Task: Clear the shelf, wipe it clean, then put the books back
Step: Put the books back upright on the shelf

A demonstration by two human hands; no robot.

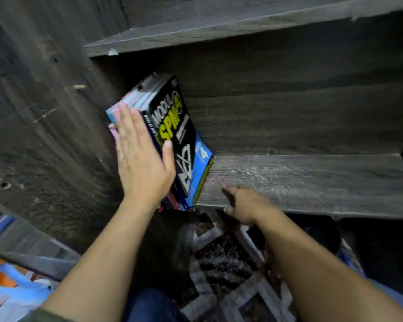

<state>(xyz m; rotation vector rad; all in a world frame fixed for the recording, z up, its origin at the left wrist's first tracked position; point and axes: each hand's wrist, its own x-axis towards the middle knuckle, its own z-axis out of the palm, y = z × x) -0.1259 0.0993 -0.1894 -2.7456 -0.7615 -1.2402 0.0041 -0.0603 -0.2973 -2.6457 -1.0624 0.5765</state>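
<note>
Two bare forearms (98, 252) reach up from the bottom edge, over a knee in blue jeans (149, 305) and a floor (230, 263) patterned in dark and pale squares. At the lower left lies an orange, blue and white bag (7, 282), blurred. Beyond them is a dark wooden shelf (312, 182), its board marked with pale streaks near the front edge. The books (147, 94) stand in a tight stack at the left end of this shelf, tilted and leaning against the side panel (44, 112), with their near ends at the board's front edge. The outermost one, facing right, is a black book (184, 135) with yellow lettering and a blue strip bearing a "4". The left hand (142, 163) lies flat on the upturned edges of the stack, fingers (126, 122) straight and close together, the thumb spread onto the black cover; it presses rather than grasps. The right hand (247, 205) is lower, at the front edge of the board just right of the books and apart from them. It is blurred, its fingers look curled, and a thin dark shape shows beside them; whether it holds anything I cannot tell. An upper shelf (219, 26) runs across the top of the view.
</note>
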